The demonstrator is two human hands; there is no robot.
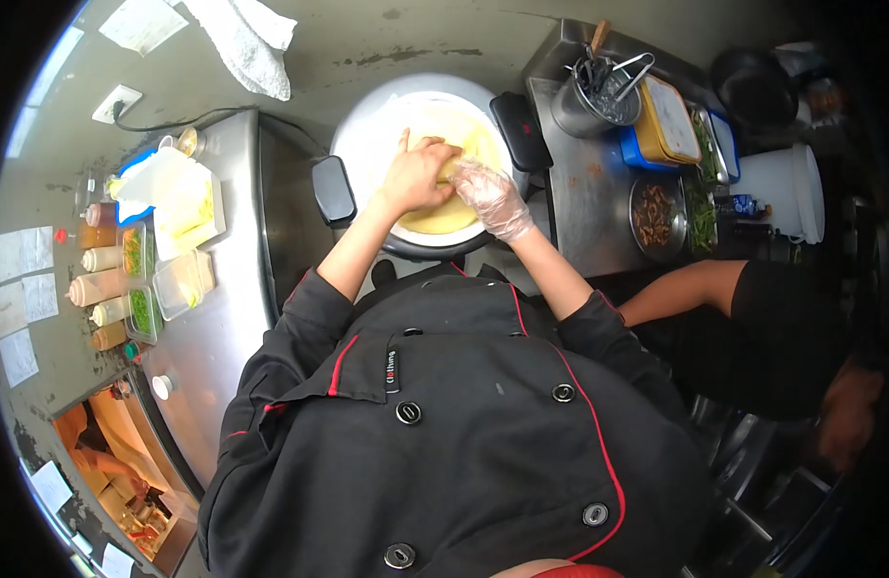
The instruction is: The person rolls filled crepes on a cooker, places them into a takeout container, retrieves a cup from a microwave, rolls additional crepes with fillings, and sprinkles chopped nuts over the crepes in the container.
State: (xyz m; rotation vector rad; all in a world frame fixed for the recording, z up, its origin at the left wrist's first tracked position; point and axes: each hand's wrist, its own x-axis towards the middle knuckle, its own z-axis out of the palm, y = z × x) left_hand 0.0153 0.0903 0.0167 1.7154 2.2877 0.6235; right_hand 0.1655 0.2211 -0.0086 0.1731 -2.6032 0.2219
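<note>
A round white vessel (363, 144) with a grey rim and black side handles is in front of me. Pale yellow food (440, 220) lies in it, overexposed at the upper left. My bare left hand (423, 176) reaches over it, fingers curled towards a small yellow piece between my hands and thumb raised. From the right, my right hand (493, 197) in a clear plastic glove meets it, its fingers closed at that same piece. The fingertips of both hands are partly hidden, and the exact kind of food cannot be made out.
On the left steel counter (228, 193) stand a white container (196, 207), tubs of chopped vegetables and several sauce bottles (96, 287). The right counter holds a metal utensil pot (596, 101), a bowl of brown pieces (656, 214) and trays. Another person's arm (690, 289) reaches in at right.
</note>
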